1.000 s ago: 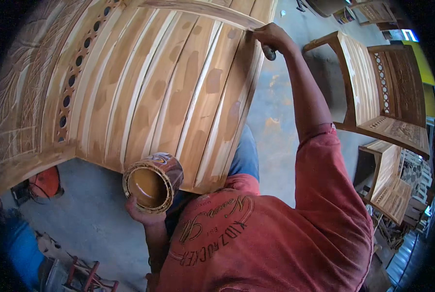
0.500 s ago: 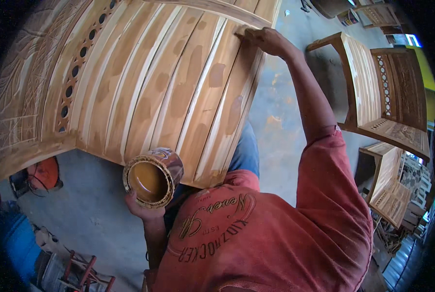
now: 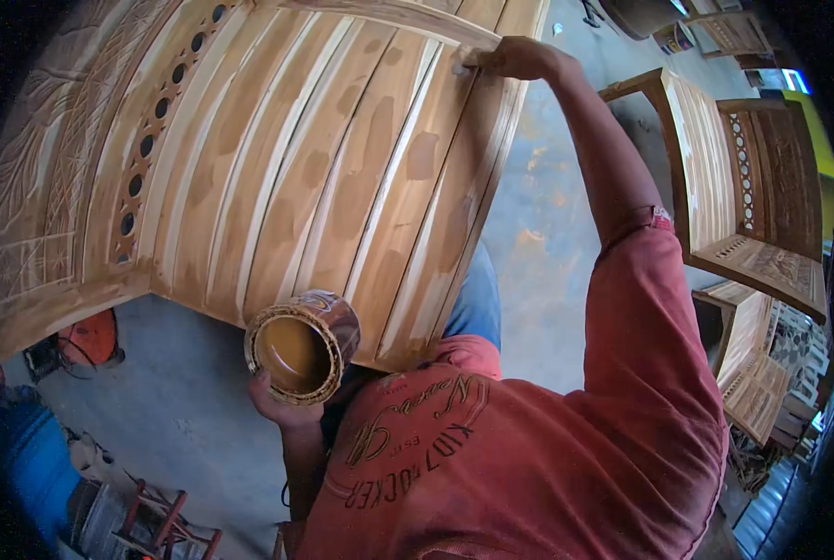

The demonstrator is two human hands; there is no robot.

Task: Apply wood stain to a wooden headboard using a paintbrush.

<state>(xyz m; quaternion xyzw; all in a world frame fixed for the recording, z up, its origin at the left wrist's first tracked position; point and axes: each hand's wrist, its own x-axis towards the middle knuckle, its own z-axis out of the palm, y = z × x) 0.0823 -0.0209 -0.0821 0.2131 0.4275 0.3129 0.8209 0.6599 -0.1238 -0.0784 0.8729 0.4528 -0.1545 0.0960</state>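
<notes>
My left hand (image 3: pixel 277 401) grips from below a round tin (image 3: pixel 300 347) holding brown paste, tilted toward me under the near edge of a slatted wooden panel (image 3: pixel 277 177). The panel has pale slats dotted with brown patches and a row of round holes along its left side. My right hand (image 3: pixel 515 58) reaches far up to the panel's top right corner. Its fingers are closed on a small tool (image 3: pixel 461 65) pressed against a slat; I cannot make out what kind of tool it is.
Slatted wooden chairs (image 3: pixel 743 196) stand to the right, with more stacked at the lower right (image 3: pixel 753 373). Grey concrete floor (image 3: pixel 547 233) shows between them and the panel. An orange object (image 3: pixel 85 336), a blue object (image 3: pixel 34 467) and a small reddish stool (image 3: pixel 169 523) lie at the lower left.
My right hand has slid left along the panel's top edge, from the outer corner onto a slat. The tin in my left hand has stayed almost in place.
</notes>
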